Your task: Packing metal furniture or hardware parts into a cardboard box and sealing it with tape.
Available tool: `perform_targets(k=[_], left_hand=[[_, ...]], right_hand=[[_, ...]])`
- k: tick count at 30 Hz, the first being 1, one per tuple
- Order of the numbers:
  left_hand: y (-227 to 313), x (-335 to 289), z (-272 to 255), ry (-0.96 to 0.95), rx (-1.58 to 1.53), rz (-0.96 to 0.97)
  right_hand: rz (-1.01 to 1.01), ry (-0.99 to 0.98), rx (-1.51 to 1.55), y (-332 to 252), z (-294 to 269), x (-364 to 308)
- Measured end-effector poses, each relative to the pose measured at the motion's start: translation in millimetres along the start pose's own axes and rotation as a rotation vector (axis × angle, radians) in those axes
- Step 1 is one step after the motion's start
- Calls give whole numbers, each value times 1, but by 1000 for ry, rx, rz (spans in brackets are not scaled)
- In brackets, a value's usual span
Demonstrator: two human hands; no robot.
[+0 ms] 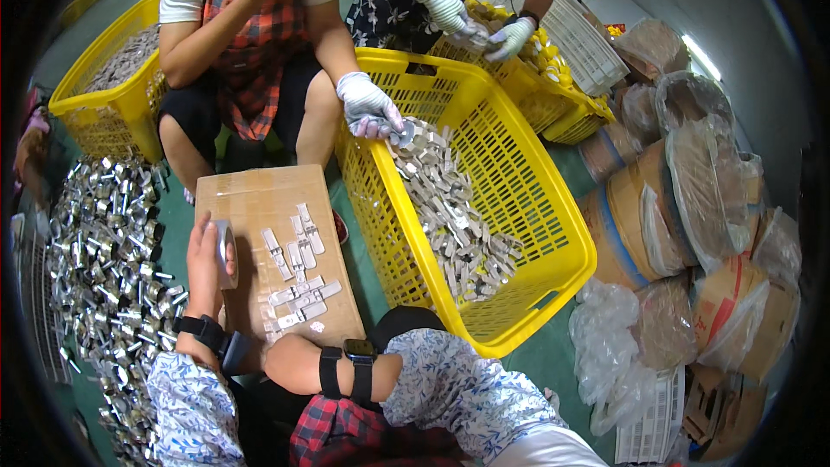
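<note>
My left hand is raised at the left edge of a cardboard box, closed around a roll of tape that stands on edge against the palm. My right hand reaches across toward my left wrist at the box's near edge; its fingers are hidden. On the box top lie several small flat silvery metal pieces, some crossing one another. Across from me a person's gloved hand holds a round grey piece over the rim of a yellow basket with many metal pieces inside.
Shiny metal parts are heaped on the floor at left. Another yellow basket stands behind them. A second person's gloved hands work over a yellow crate. Wrapped cartons and clear plastic bags pile up at right.
</note>
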State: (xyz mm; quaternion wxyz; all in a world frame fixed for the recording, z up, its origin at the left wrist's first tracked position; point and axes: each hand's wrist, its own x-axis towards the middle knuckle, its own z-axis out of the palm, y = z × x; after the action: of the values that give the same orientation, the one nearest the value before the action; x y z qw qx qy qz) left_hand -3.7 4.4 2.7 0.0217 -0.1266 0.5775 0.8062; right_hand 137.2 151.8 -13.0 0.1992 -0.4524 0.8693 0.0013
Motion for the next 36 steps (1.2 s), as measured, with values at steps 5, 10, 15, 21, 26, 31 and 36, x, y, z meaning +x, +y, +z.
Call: perform_targets(k=[5, 10, 15, 21, 26, 31, 36], left_hand=[[-4, 0, 2, -27, -18, -10], [-4, 1, -2, -15, -23, -6], [-2, -1, -2, -28, -20, 1], [-1, -1, -3, -50, -40, 10], [-1, -2, -5, -37, -36, 18], [-2, -2, -4, -35, -44, 12], [0, -1, -3, -46, -30, 13]], right_hand=[[11, 11, 14, 1, 5, -2], [9, 86, 38, -1, -2, -5], [-18, 6, 46, -2, -25, -10], [-29, 103, 34, -1, -13, -11], [-46, 170, 36, -1, -9, -9], [-53, 163, 50, 1, -11, -10], [-53, 164, 70, 0, -9, -10]])
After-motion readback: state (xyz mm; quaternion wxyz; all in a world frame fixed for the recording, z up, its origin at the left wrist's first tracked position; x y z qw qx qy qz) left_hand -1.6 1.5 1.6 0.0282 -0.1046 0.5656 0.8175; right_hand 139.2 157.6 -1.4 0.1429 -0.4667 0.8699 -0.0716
